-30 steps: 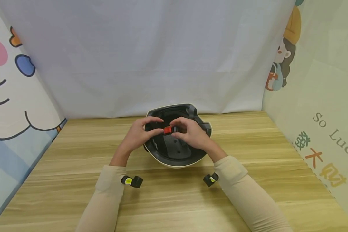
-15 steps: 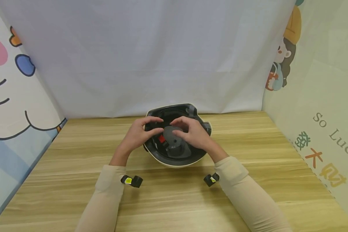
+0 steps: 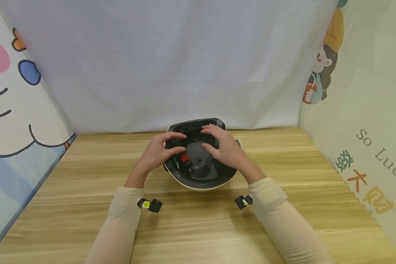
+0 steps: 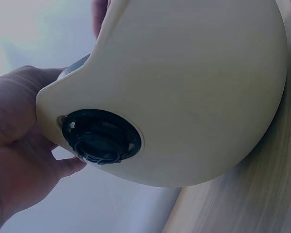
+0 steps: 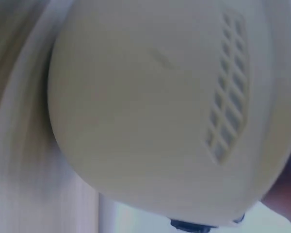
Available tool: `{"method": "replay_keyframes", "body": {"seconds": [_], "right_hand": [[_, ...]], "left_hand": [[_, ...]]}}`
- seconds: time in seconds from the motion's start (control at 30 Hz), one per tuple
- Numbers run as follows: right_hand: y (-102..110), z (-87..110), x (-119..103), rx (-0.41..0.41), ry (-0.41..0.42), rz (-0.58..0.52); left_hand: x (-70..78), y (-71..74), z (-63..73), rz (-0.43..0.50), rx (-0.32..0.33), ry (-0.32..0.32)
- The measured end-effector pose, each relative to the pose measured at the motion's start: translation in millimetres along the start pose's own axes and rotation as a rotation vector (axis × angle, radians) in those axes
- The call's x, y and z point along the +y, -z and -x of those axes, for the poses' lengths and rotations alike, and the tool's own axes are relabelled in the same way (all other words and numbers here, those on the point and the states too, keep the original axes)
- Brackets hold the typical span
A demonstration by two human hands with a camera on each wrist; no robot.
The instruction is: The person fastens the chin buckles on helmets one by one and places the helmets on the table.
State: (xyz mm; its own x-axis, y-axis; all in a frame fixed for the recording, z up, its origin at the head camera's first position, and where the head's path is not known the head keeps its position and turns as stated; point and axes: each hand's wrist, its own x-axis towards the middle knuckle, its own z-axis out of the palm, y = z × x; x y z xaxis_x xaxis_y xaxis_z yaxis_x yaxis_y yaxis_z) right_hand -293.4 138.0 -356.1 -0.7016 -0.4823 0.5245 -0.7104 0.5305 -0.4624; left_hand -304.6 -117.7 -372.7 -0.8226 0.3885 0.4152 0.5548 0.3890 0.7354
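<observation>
A cream helmet [image 3: 201,184] with a black lining rests upside down on the wooden table. Inside it, a red buckle [image 3: 184,157] lies against the left part, beside a dark grey pad [image 3: 195,152]. My left hand [image 3: 153,152] hovers at the left rim, thumb and fingers apart with nothing between them. Over the right side of the opening, my right hand [image 3: 228,149] is likewise spread and holds nothing. The left wrist view shows a black round fitting [image 4: 102,137] on the shell; the right wrist view, a vent grille [image 5: 229,90].
The wooden table [image 3: 85,176] extends around the helmet and meets a pale curtain [image 3: 171,66] behind it. Cartoon-printed panels [image 3: 366,110] stand at both sides. A small black camera [image 3: 150,205] is worn on each wrist.
Both hands have let go of the red-and-black buckle, which dropped into the helmet's left side. My right hand has then moved right and slightly away; my left hand has stayed nearly still.
</observation>
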Motion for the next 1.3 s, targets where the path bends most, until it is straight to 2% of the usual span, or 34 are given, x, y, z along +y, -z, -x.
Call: {"method": "replay_keyframes", "body": {"seconds": [0.07, 0.23, 0.33, 0.47, 0.6, 0.67, 0.8, 0.9, 1.0, 1.1, 1.2, 1.3], "right_hand": [[5, 0.0, 1, -0.008, -0.027, 0.055], [10, 2.5, 8, -0.042, -0.130, 0.293], [11, 3.7, 12, -0.067, -0.174, 0.372], [11, 3.1, 13, -0.102, -0.202, 0.385], [11, 3.1, 13, -0.136, -0.235, 0.395], [12, 3.9, 13, -0.146, -0.248, 0.395], [13, 4.5, 13, -0.143, -0.254, 0.386], [13, 5.3, 15, -0.140, -0.255, 0.373], [13, 5.1, 18, -0.138, -0.254, 0.364], [13, 5.5, 22, -0.129, -0.255, 0.351], [14, 7.1, 27, -0.115, -0.253, 0.339], [15, 8.9, 31, -0.107, -0.248, 0.334]], "left_hand": [[0.4, 0.4, -0.4, 0.002, -0.001, 0.003], [0.9, 1.2, 0.2, -0.003, -0.004, 0.021], [1.1, 1.6, 0.5, -0.005, -0.003, 0.021], [1.9, 1.6, 0.3, 0.000, -0.008, 0.017], [2.4, 1.7, 1.2, 0.020, 0.017, 0.011], [1.5, 2.0, 1.7, 0.055, 0.058, -0.006], [-2.0, 4.9, 1.5, 0.182, 0.179, -0.054], [-5.3, 7.2, 1.3, 0.268, 0.218, -0.029], [-7.0, 9.3, 1.0, 0.317, 0.161, 0.060], [-8.1, 9.9, 1.7, 0.324, 0.045, 0.144], [-10.7, 9.6, 3.4, 0.312, -0.074, 0.177], [-16.3, 8.6, 5.3, 0.336, -0.159, 0.163]]}}
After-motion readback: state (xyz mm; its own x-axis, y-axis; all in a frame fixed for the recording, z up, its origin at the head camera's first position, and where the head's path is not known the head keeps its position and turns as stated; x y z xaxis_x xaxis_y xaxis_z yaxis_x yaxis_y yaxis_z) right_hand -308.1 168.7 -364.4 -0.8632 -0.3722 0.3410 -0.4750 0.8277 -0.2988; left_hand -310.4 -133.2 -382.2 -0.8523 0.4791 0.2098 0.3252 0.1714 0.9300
